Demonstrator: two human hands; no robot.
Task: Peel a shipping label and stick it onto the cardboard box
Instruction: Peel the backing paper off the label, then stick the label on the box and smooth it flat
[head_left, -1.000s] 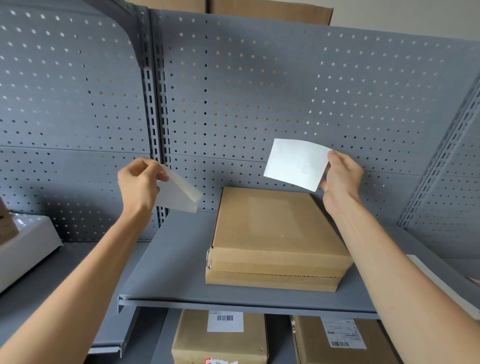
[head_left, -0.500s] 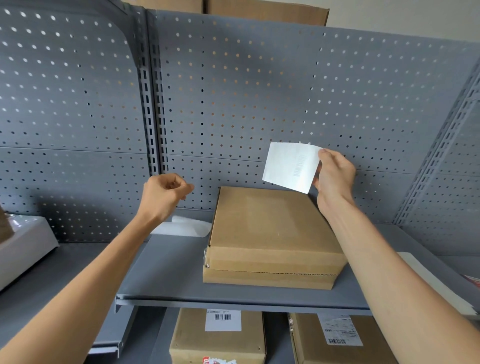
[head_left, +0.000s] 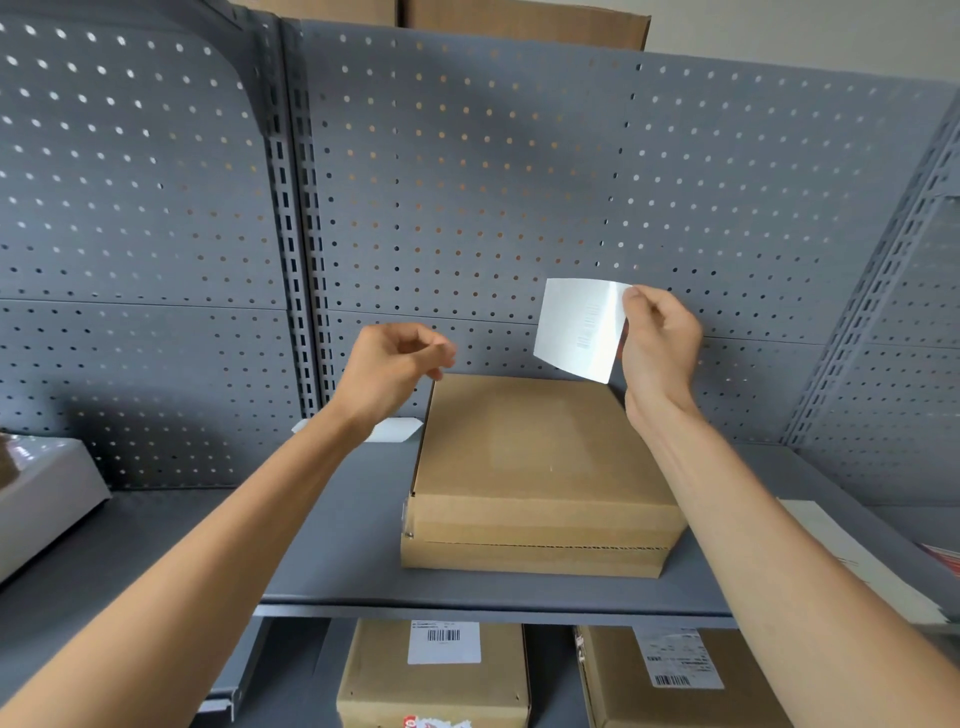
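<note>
A flat brown cardboard box (head_left: 540, 467) lies on the grey shelf (head_left: 337, 551), its top bare. My right hand (head_left: 657, 348) pinches the right edge of a white shipping label (head_left: 579, 330), held upright above the box's far right corner, a faint barcode showing through. My left hand (head_left: 392, 366) hovers over the box's far left corner, fingers loosely curled and holding nothing. The white backing sheet (head_left: 389, 430) lies on the shelf left of the box, partly hidden behind my left wrist.
A grey perforated back panel (head_left: 467, 182) rises behind the shelf. Two labelled cardboard boxes (head_left: 436, 675) (head_left: 675, 675) sit on the shelf below. A white device (head_left: 41, 499) sits at the left, and white paper sheets (head_left: 857, 561) lie at the right edge.
My left hand let go of the backing sheet, which now lies on the shelf, and moved right toward the label. My right hand turned the label more upright.
</note>
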